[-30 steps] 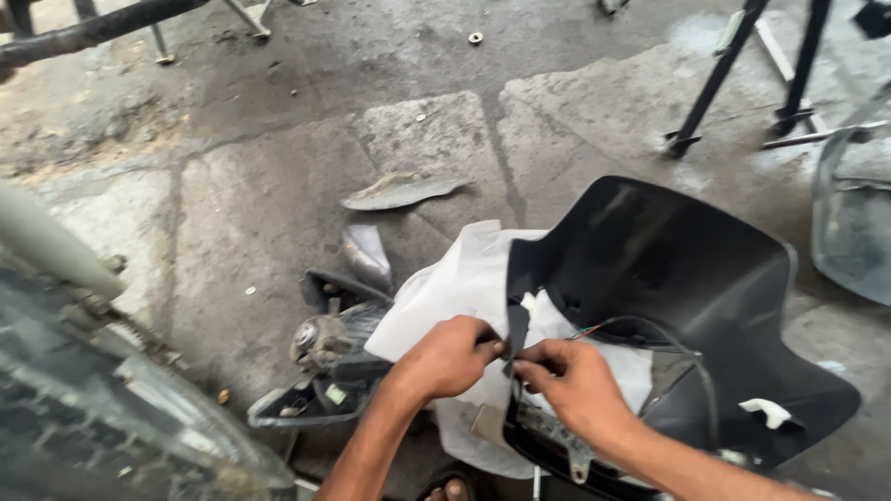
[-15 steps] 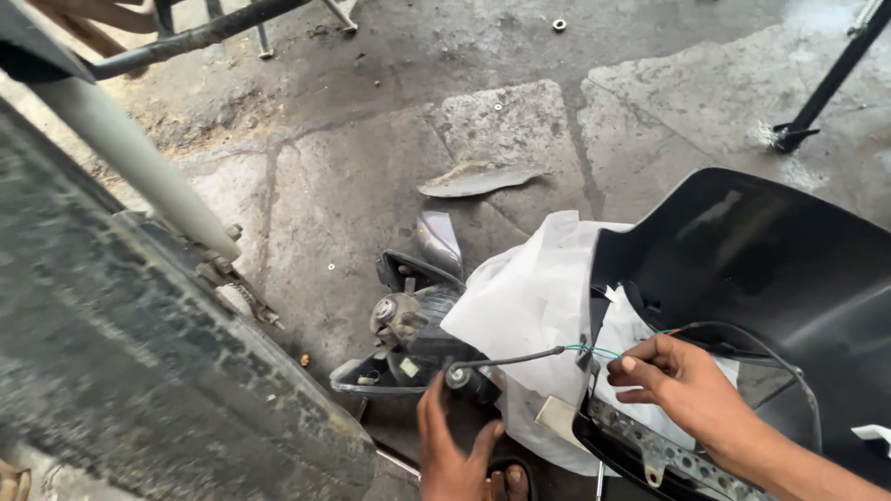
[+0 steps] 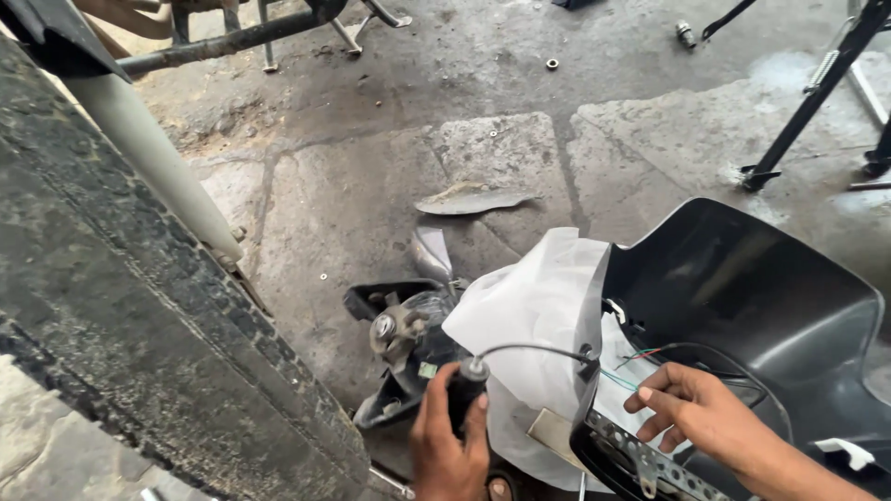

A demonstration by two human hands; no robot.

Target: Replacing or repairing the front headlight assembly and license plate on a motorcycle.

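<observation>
A black plastic scooter panel (image 3: pixel 742 288) lies on the concrete floor with a white plastic sheet (image 3: pixel 538 315) draped over its left side. A thin black cable (image 3: pixel 529 350) arcs from the panel's edge to a round end cap. My left hand (image 3: pixel 450 445), at the bottom centre, grips the dark piece just under that cap. On the panel's lower edge rests my right hand (image 3: pixel 696 413), fingers apart, beside red and green wires (image 3: pixel 640 355). It holds nothing.
A big dusty tyre (image 3: pixel 139 315) and a pale fork tube (image 3: pixel 148 158) fill the left side. Dark lamp parts (image 3: pixel 399 334) lie left of the sheet. A flat scrap (image 3: pixel 473 199), a nut (image 3: pixel 552 63) and a black metal stand (image 3: pixel 798 111) are farther off.
My left hand left the wires at the panel, dropped down and left, and now grips the cable's end. My right hand stayed at the panel edge. The view swung toward the tyre.
</observation>
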